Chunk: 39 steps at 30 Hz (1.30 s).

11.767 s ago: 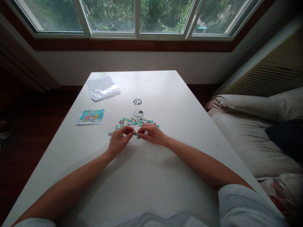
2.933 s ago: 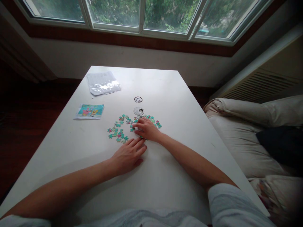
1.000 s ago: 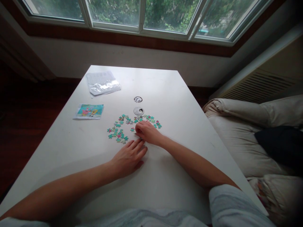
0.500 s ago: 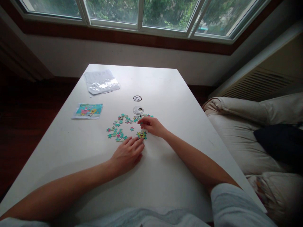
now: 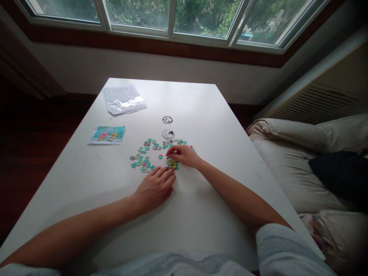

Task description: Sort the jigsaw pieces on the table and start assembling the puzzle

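Note:
Between my hands lies a small joined patch of jigsaw puzzle point(image 5: 172, 164), yellow with a cartoon face and green edges. My left hand point(image 5: 156, 184) rests flat on the table, fingers stretched out, their tips at the near edge of the patch. Just above the patch is my right hand point(image 5: 182, 155), thumb and forefinger pinched together; a puzzle piece seems to be between them, though it is mostly hidden. Loose turquoise, green and pink puzzle pieces point(image 5: 143, 163) curve around the patch in an arc. A single pink piece point(image 5: 160, 156) lies apart inside the arc.
On the white table point(image 5: 201, 218), a picture sheet point(image 5: 107, 135) with cartoon figures lies at the left. Behind it is a clear plastic sleeve with papers point(image 5: 125, 99). Two round cable holes point(image 5: 168, 134) sit beyond the pieces. A cream sofa point(image 5: 281, 165) stands at the right.
My right hand lifted off the joined patch, uncovering it, moved up to the pieces at the right, then came slightly back toward the patch. My left hand has stayed almost in place.

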Tool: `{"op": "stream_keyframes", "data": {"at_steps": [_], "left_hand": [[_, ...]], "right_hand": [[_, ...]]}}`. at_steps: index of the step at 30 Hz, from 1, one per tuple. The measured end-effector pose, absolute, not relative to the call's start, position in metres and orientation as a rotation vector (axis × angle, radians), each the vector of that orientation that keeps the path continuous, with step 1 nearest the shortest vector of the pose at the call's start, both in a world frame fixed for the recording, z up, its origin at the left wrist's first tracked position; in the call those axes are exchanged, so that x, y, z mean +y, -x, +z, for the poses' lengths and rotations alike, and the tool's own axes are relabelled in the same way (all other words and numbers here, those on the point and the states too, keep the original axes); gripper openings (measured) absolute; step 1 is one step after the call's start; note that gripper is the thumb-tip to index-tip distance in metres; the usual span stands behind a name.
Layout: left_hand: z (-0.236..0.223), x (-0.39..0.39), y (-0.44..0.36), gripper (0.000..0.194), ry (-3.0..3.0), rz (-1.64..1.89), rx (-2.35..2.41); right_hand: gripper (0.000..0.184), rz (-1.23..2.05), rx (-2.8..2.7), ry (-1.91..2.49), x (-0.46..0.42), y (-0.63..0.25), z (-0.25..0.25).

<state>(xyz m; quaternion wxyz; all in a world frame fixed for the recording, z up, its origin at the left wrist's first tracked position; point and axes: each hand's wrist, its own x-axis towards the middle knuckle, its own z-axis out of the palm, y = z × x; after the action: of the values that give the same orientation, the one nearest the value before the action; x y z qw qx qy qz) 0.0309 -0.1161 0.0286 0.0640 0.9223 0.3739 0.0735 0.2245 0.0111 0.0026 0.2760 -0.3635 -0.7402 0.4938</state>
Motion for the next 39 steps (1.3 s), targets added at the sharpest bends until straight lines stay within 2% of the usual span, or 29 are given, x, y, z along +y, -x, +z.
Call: {"op": "stream_keyframes", "data": {"at_steps": [7, 16, 23, 26, 33, 39], "left_hand": [[0.029, -0.117, -0.032, 0.032, -2.785, 0.213, 1.135], [0.028, -0.116, -0.033, 0.032, -2.797, 0.211, 1.137], [0.026, -0.116, -0.032, 0.033, -2.794, 0.209, 1.134], [0.027, -0.116, -0.032, 0.033, -2.794, 0.212, 1.137], [0.028, -0.116, -0.032, 0.034, -2.804, 0.211, 1.147], [0.031, -0.114, -0.029, 0.031, -2.791, 0.227, 1.188]], "right_hand": [[0.010, 1.188, -2.155, 1.008, 0.012, -0.225, 0.003], [0.004, 0.757, -2.359, 1.025, 0.012, -0.222, 0.005], [0.004, 0.725, -2.377, 0.987, 0.013, -0.223, 0.002], [0.004, 0.778, -2.358, 0.975, 0.015, -0.224, 0.002], [0.016, 1.287, -2.070, 1.039, 0.023, -0.232, -0.001], [0.023, 1.358, -2.058, 1.066, 0.025, -0.238, 0.001]]}}
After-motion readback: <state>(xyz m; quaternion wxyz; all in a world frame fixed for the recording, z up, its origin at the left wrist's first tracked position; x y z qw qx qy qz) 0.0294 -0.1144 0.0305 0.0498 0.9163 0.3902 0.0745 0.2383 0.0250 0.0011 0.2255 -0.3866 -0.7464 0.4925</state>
